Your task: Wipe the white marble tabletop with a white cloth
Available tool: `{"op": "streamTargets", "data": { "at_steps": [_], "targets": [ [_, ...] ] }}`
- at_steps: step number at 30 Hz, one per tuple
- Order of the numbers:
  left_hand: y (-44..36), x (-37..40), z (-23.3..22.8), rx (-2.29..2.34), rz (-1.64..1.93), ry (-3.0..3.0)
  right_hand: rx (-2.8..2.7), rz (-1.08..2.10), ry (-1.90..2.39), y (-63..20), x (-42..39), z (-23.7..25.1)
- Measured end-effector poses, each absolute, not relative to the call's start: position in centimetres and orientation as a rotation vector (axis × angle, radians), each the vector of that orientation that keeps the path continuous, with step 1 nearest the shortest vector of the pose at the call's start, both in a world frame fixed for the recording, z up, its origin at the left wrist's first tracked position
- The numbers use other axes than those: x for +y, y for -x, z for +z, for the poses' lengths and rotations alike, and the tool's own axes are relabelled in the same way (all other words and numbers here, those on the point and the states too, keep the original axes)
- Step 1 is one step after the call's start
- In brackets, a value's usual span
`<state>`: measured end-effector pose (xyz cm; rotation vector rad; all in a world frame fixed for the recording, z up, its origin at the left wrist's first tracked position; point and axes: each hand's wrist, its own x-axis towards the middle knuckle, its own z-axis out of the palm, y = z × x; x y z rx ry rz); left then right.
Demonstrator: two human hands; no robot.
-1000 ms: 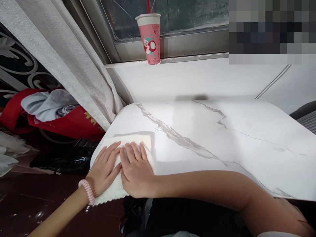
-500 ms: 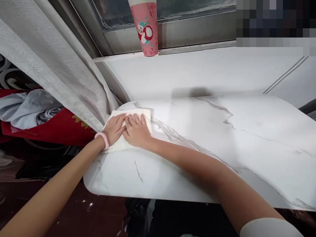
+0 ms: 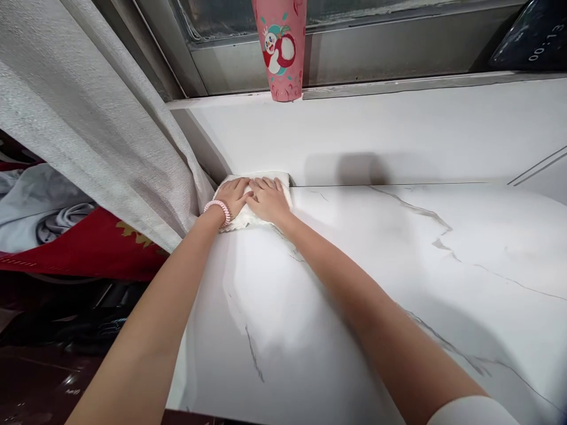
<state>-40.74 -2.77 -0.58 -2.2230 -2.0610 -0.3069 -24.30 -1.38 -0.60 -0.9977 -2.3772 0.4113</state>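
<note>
Both of my hands lie flat, fingers spread and pressing down: my left hand [image 3: 233, 196], with a pink coiled hair tie [image 3: 218, 208] at its wrist, and my right hand [image 3: 268, 199] sit side by side, touching, on a folded white fluffy cloth [image 3: 248, 218]. Neither hand pinches or grips anything; the palms simply bear on the fabric. The cloth sits at the far left corner of the white marble-veined counter [image 3: 376, 271], right where its back edge meets the white wall panel [image 3: 354, 130] below the window, and just beside the hanging grey woven curtain [image 3: 88, 130]. My arms are stretched well forward to reach it.

By my reading, the work in hand is wiping the counter, and this is the far end of a stroke into the corner. The next move would call for steady downward pressure while drawing the cloth along the surface, keeping it clear of the curtain's edge.

On the window ledge above stands a pink paper cup with a cartoon penguin [image 3: 281, 50], well apart from my hands. A red cloth and grey garment [image 3: 66, 230] lie heaped at left, beyond the curtain.
</note>
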Motion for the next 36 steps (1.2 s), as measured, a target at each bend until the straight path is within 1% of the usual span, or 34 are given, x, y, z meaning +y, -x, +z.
{"op": "streamTargets", "data": {
  "at_steps": [6, 13, 16, 20, 29, 33, 36],
  "targets": [
    [40.6, -2.5, -0.5, -2.087, -0.304, 2.210, -2.354, 0.430, 1.022, 24.5, -1.2, -0.6],
    [39.1, -5.9, -0.4, -2.069, -0.332, 2.279, -2.392, 0.444, 1.072, 23.5, -4.4, -0.6],
    [38.3, -9.0, -0.2, -2.104, -0.344, 2.289, -2.389, 0.407, 1.072, 22.6, -7.7, -0.5],
    [36.7, -15.0, 0.2, -2.139, -0.345, 2.294, -2.427, 0.381, 1.013, 21.0, -13.2, -0.5],
    [30.2, -29.7, -0.4, -2.238, -0.265, 2.041, -2.554, 0.386, 0.731, 14.5, -24.1, -0.1],
    [25.9, -33.2, -0.8, -2.229, -0.272, 1.982, -2.597, 0.392, 0.639, 10.2, -26.6, 0.1],
    [23.4, -33.6, -1.0, -2.177, -0.309, 2.012, -2.595, 0.390, 0.639, 7.5, -27.1, 0.2]
  ]
}}
